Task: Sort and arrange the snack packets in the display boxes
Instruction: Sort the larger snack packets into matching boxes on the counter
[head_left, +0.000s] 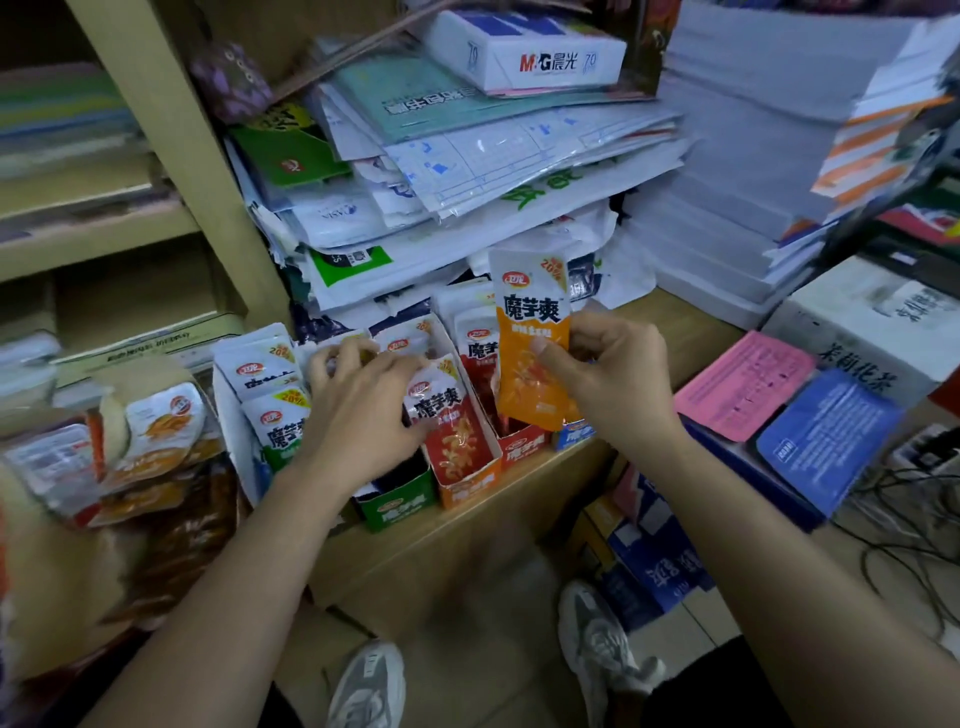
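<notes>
Display boxes, four counted along the shelf's (524, 501) front edge: green box (396, 508), orange box (470, 486), red box (525, 442), blue box (573, 434). We are holding one orange packet (531, 343) upright above the red box, our right hand (613, 382) pinching it between thumb and curled fingers. Our left hand (363, 397) is curling over the green box, thumb and forefinger pinching one red packet (449, 423) standing in the orange box.

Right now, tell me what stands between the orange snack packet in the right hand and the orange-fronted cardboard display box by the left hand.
The red snack packet occupies the orange-fronted cardboard display box, and the left hand touching it lies at the box's mouth. Both block the orange snack packet in the right hand.
</notes>
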